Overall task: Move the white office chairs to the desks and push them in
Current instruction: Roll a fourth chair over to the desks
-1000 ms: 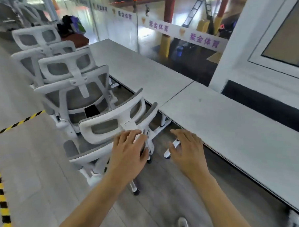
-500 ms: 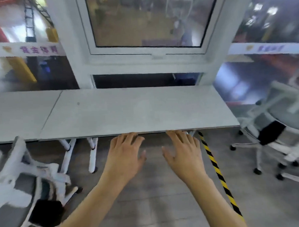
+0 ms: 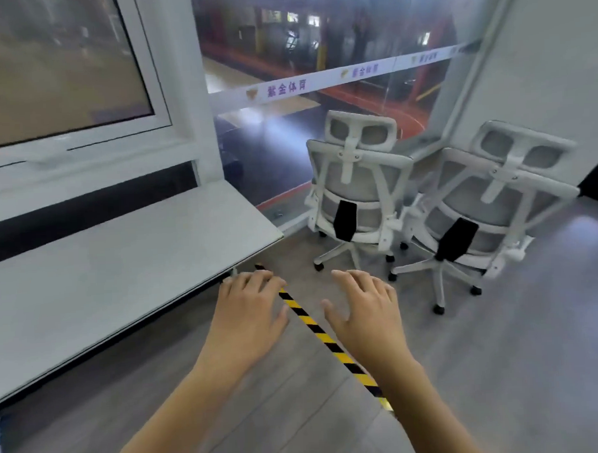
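While both hands hover palm-down over the floor with fingers spread, the left hand point(image 3: 248, 317) and right hand point(image 3: 365, 314) each show a wide, empty grip. Ahead of the right grip and well apart from it stand two white office chairs, the nearer chair point(image 3: 356, 193) and the farther chair point(image 3: 492, 211), backs toward the camera, beside the glass wall. Left of the left grip lies the grey surface point(image 3: 104, 276). Between the hands runs a yellow-black floor stripe point(image 3: 324, 336).

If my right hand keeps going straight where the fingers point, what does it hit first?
Probably the nearer white chair: the right hand points toward its wheeled base, with only bare floor between. Depth is hard to judge.
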Motion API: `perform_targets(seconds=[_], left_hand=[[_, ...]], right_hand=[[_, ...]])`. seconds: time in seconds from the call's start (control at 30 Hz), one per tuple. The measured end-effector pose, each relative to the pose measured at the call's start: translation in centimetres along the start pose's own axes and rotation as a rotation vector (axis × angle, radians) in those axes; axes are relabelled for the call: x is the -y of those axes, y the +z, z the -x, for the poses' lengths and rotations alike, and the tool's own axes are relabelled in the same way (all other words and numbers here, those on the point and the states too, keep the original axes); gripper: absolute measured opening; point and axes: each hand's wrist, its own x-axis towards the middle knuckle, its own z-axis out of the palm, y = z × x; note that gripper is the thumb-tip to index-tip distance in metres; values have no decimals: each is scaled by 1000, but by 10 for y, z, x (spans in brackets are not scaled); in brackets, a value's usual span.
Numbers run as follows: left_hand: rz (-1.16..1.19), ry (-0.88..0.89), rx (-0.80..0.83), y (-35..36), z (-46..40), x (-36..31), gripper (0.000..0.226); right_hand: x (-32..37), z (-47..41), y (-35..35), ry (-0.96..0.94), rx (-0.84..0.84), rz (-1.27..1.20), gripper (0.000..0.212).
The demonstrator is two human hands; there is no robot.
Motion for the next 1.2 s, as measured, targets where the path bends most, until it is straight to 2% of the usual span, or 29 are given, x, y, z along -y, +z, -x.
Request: perform_targets(seconds=[0.3,0.6,0.73,0.87,1.07,1.2], left_hand=[[48,217,107,95,-137,-121,42],[117,375,198,193,-322,-231,47],[158,444,224,226,-401,-288,36],[141,537,243,256,-466,-337,37],[130,525,259,314,-564,-394,44],[99,521,306,356,-623,-431,41]], right_hand=[[-175,-48,-29,244,-94,30,50],[-338,-159,-58,409,-74,99,51],[-405,-203,-80,486,-82,129,51],[-473,-240,-96,559,-119,114,50],[-583,-311,-101,582,-109,119,50],[-657,-360,-106,619,-75,85,53]])
